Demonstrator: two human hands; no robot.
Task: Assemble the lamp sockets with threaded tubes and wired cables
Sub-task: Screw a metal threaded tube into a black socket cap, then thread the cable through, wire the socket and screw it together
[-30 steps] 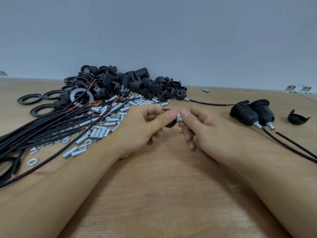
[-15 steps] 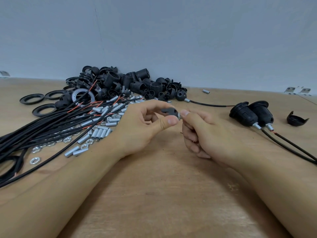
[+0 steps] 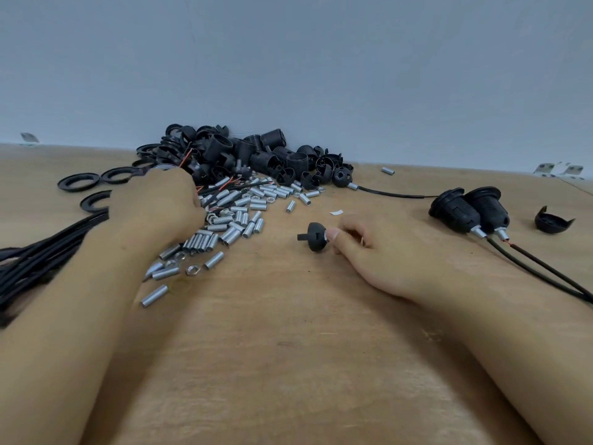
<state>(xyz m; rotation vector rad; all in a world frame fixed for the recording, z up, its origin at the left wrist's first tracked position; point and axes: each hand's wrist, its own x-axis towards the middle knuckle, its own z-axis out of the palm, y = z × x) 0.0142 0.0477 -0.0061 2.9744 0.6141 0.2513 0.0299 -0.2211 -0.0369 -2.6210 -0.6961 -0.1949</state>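
The right hand point(image 3: 382, 252) pinches a short metal tube, mostly hidden behind its thumb, that carries a black socket cap point(image 3: 316, 236); the cap sits just above the bench point(image 3: 288, 364) near its middle, dome toward the hand. The left hand point(image 3: 157, 207) reaches into the heap toward the bench's left side, fingers curled down over the cable ends point(image 3: 221, 187). Whether it has a cable in its grasp cannot be told, since the fingertips are out of sight behind the knuckles.

The tube looks already seated in the cap, so the step in hand is probably fetching a wired cable point(image 3: 48, 245) from the bundle along the left edge. The next move would call for drawing one cable free of the tangle without dragging loose tubes point(image 3: 224, 229) along, then threading its stripped end through the tube's bore.

Two finished sockets point(image 3: 468, 210) lie near the right edge, their cables running off the frame. The pile of black parts point(image 3: 256, 155) at the back edge is too jumbled to sort by kind.
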